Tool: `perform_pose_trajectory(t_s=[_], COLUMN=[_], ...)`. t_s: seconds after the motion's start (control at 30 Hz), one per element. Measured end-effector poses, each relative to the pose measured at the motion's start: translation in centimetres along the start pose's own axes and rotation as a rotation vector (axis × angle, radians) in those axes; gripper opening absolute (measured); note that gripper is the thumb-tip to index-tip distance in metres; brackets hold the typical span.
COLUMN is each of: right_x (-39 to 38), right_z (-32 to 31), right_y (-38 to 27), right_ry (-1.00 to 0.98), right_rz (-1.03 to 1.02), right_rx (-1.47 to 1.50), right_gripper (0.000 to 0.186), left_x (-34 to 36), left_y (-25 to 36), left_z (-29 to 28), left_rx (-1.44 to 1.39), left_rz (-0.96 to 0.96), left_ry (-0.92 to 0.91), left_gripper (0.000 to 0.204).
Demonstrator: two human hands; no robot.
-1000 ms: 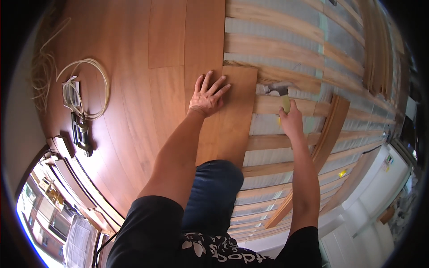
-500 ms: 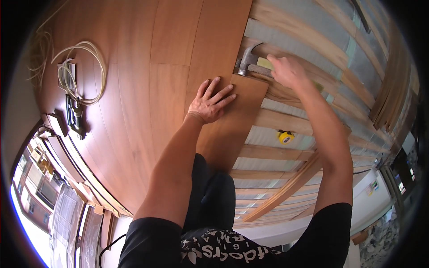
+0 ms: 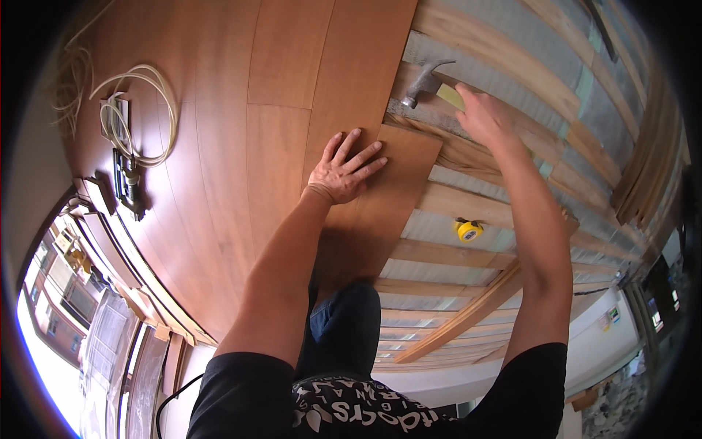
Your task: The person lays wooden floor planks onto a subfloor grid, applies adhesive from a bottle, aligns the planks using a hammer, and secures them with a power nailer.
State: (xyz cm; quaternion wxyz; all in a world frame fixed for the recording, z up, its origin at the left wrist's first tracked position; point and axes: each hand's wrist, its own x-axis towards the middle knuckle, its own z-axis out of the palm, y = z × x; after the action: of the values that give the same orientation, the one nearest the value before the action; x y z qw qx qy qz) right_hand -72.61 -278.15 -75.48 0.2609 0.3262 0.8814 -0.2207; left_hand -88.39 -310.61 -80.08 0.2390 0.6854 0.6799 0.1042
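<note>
1. Since the frame half a second ago, the hammer [image 3: 426, 82] has moved a little to the right of the plank's [image 3: 376, 212] far corner; its head now hangs over a joist [image 3: 468, 157] in the upper middle of the frame.
2. At upper left, a coiled hose [image 3: 150, 110] and a dark tool [image 3: 126, 183] lie on the finished floor [image 3: 219, 183], well apart from the work.
3. Left hand [image 3: 342, 173] lies flat in the centre, fingers spread, gripping nothing. I judge it presses the loose plank down so that it does not slide.
4. This plank rests beside the laid boards, its far end over the open joists.
5. Right hand [image 3: 486, 117], upper right of centre, is clenched around the yellow handle of the hammer, with the head pointing left toward the plank's end.
6. A yellow tape measure [image 3: 468, 230] sits between two joists, right of centre.
7. Right half shows bare joists with grey underlay; loose battens [image 3: 643, 168] are stacked at the right edge. Bright windows are at lower left.
</note>
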Motion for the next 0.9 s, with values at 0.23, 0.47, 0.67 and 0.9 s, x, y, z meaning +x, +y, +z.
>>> perform_pose_trajectory(t_s=[0.23,0.47,0.67,0.9], right_x=[-0.3,-0.6,-7.5,-27.6], right_z=[-0.2,0.3,5.6,19.9], right_y=[-0.6,-1.7,3.0,-8.7], right_ry=[-0.137,-0.133,0.142,0.565], right_rz=[-0.085,-0.088,0.238,0.952], right_rx=[-0.149,-0.151,0.107,1.073], right_gripper=[0.039,0.041,0.045,0.034], left_x=[-0.1,-0.7,-0.2,-2.6], left_y=[0.1,-0.5,-0.6,-1.2], left_z=[-0.1,0.1,-0.5,-0.9], left_rx=[0.064,0.013,-0.06,-0.072], left_rz=[0.006,0.019,0.125,0.12], left_ry=[-0.079,0.065,0.14,0.109], left_gripper=[0.076,0.07,0.064,0.055])
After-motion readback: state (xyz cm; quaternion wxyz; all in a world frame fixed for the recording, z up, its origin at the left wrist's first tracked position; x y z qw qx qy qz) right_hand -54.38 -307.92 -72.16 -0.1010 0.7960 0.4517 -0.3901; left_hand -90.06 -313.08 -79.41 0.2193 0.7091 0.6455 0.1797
